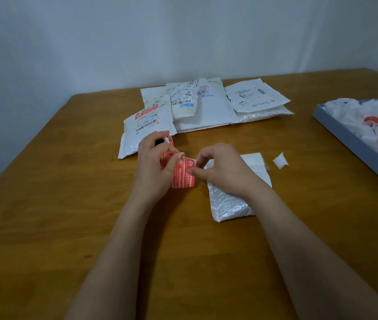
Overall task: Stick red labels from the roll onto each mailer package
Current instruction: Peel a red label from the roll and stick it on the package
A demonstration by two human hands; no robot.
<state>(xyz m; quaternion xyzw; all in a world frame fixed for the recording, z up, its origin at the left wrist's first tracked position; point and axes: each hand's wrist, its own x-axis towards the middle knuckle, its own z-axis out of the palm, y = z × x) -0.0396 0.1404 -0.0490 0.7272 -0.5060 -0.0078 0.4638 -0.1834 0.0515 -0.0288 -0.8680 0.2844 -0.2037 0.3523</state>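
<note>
Left hand (pixel 154 161) grips the label roll (pixel 168 155) steady while right hand (pixel 215 168) pinches a red label (pixel 183 175) to peel it.

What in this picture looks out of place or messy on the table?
A small white paper scrap lies loose on the wooden table, apart from the grey tray that holds the other crumpled backing papers. The mailer pile at the back lies in an uneven, overlapping heap. Nothing looks spilled or damaged.
</note>
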